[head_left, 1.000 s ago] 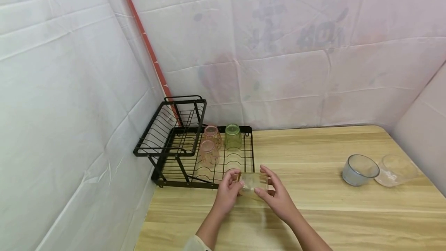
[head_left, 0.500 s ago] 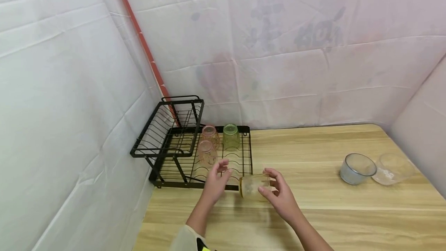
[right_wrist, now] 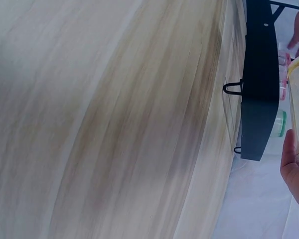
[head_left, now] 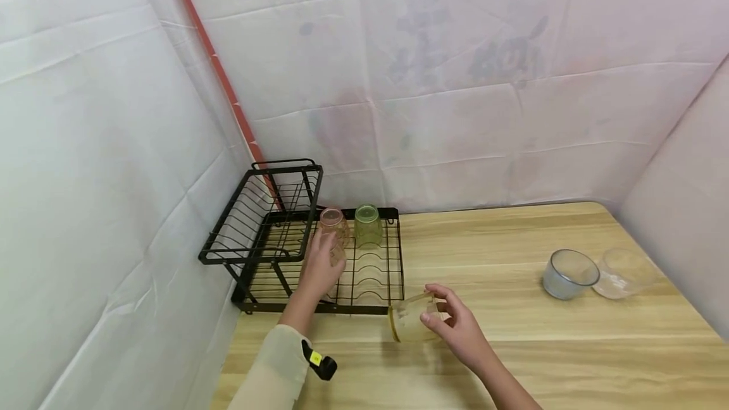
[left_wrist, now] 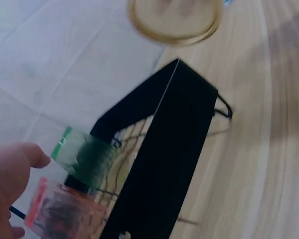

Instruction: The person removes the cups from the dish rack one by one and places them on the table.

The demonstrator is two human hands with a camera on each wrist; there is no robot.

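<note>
Left hand (head_left: 321,269) is now reaching over the near pink glass (head_left: 339,254), grip unclear, no longer touching the yellow glass (head_left: 409,321), which right hand (head_left: 460,329) alone is gripping.

You are working in a fabric-walled booth that is resembling a kitchen corner. Creased, pale printed sheets (head_left: 444,125) are walling in your wood-grained bench (head_left: 484,271) behind and at both sides, and a red strip (head_left: 224,79) is running down the far left corner. Faded lettering (head_left: 504,61) is showing on the back sheet. On your bench, a black two-tier dish rack (left_wrist: 169,139), tinted drinking glasses (head_left: 368,225) and a clear glass bowl (head_left: 560,280) are lending the kitchen look.
</note>
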